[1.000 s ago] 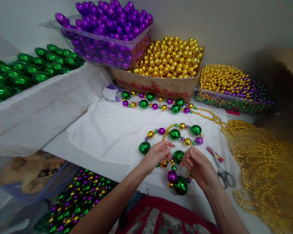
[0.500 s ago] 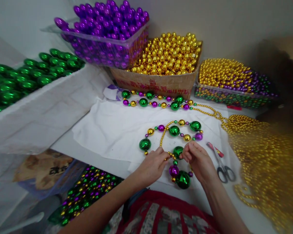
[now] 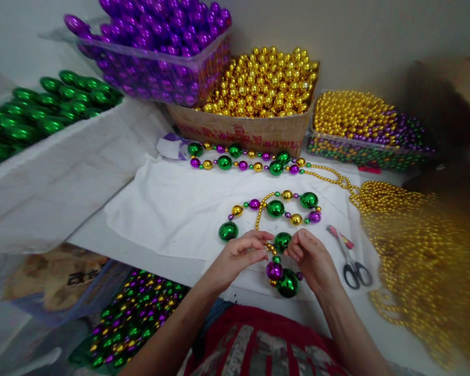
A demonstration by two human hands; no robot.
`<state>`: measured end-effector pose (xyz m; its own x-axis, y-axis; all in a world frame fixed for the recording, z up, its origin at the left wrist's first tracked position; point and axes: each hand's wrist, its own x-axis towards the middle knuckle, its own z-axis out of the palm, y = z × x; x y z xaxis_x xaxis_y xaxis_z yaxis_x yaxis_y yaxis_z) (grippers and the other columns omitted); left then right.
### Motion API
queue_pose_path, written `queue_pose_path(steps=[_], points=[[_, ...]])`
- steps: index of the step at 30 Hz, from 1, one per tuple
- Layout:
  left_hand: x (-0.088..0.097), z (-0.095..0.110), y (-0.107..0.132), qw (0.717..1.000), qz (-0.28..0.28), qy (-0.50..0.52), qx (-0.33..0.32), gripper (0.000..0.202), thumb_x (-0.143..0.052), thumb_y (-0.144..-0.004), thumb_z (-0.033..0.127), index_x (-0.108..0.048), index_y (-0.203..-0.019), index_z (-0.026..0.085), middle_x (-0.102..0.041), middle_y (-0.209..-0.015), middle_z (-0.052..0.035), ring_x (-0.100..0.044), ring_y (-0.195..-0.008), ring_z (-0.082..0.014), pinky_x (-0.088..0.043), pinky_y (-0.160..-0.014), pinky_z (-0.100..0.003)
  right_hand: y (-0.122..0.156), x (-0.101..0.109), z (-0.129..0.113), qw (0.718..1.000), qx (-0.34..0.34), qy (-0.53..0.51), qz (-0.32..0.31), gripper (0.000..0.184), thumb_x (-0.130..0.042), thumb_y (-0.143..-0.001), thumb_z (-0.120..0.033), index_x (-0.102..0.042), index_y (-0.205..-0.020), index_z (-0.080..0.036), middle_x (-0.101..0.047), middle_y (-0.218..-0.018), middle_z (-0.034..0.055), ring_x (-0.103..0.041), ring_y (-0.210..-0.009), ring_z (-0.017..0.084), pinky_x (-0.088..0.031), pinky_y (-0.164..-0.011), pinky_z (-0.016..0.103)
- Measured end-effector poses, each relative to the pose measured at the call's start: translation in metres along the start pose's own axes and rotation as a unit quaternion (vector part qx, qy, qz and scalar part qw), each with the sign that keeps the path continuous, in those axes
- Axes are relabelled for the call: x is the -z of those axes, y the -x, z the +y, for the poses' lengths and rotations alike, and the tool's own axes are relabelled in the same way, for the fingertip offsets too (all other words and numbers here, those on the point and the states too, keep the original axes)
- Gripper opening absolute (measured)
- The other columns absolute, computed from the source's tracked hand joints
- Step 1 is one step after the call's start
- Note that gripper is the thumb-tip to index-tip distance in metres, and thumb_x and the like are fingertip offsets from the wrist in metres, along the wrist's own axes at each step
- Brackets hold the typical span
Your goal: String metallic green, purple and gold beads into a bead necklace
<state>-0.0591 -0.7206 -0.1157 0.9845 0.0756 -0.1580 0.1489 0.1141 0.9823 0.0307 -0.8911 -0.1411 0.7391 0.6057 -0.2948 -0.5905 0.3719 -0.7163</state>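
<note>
Beads [image 3: 275,209] on rumpled cloth [image 3: 172,214] (grey wall [image 3: 368,42] behind)

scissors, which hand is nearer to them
Right. The right hand is just left of the scissors, not touching them; the left hand is farther left, on the far side of the right hand.

Table [image 3: 109,243]: light grey top; straight edge slanting across the lower left. Rear wall [image 3: 368,42]: plain, grey, smooth, standing beyond the tabletop. Left wall [image 3: 15,31]: whiter, visible at upper left. Space below tabletop, lower left: dim, details blurred. Light: muted, cool, sinking into deep shadow at far right.
</note>
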Motion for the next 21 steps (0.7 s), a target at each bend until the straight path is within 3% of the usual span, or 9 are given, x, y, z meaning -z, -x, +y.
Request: queue_pose_path(steps=[3,6,10,15,21], points=[[-0.009,-0.003,-0.002,0.994,-0.003,0.113,-0.012,0.015,-0.058,-0.085,0.028,-0.063,-0.078,0.016,-0.067,-0.096,-0.0085,-0.059,-0.094,-0.0205,-0.040,-0.088,-0.036,0.000,0.001,0.002,1.000,-0.005,-0.006,0.000,0.027,-0.053,-0.089,-0.031,-0.054,-0.066,-0.017,-0.036,-0.052,-0.0046,-0.035,-0.051,0.009,-0.040,-0.062,0.025],[-0.017,-0.003,-0.004,0.980,0.005,0.191,-0.046,0.015,-0.056,-0.086,0.027,-0.059,-0.077,0.015,-0.066,-0.077,-0.0049,-0.061,-0.080,-0.0177,-0.038,-0.093,-0.039,0.002,0.001,0.003,1.000,-0.010,-0.013,0.000,0.027,-0.053,-0.089,-0.031,-0.054,-0.066,-0.017,-0.035,-0.053,-0.0046,-0.034,-0.051,0.009,-0.040,-0.061,0.025],[-0.021,-0.002,-0.010,0.957,0.085,0.271,-0.057,0.017,-0.053,-0.088,0.025,-0.053,-0.074,0.016,-0.053,-0.059,0.0034,-0.053,-0.060,-0.0109,-0.041,-0.091,-0.039,0.003,-0.003,0.007,0.997,-0.038,-0.059,-0.017,0.026,-0.054,-0.088,-0.030,-0.055,-0.066,-0.017,-0.033,-0.053,-0.0053,-0.034,-0.051,0.009,-0.043,-0.066,0.028],[-0.018,0.000,-0.020,0.940,0.161,0.292,-0.068,0.019,-0.056,-0.085,0.026,-0.047,-0.071,0.017,-0.047,-0.058,0.0043,-0.048,-0.057,-0.0100,-0.047,-0.071,-0.031,-0.002,-0.010,0.009,0.991,-0.040,-0.128,-0.006,0.020,-0.060,-0.084,-0.029,-0.055,-0.068,-0.018,-0.031,-0.054,-0.0059,-0.034,-0.053,0.009,-0.045,-0.073,0.030],[-0.019,-0.009,-0.028,0.934,0.148,0.327,-0.004,0.024,-0.063,-0.080,0.029,-0.045,-0.071,0.017,-0.036,-0.055,0.0067,-0.036,-0.050,-0.0066,-0.036,-0.053,-0.022,-0.010,-0.005,0.005,0.994,-0.029,-0.105,0.018,0.025,-0.066,-0.078,-0.030,-0.049,-0.063,-0.019,-0.020,-0.053,-0.0078,-0.025,-0.048,0.008,-0.043,-0.067,0.027]])
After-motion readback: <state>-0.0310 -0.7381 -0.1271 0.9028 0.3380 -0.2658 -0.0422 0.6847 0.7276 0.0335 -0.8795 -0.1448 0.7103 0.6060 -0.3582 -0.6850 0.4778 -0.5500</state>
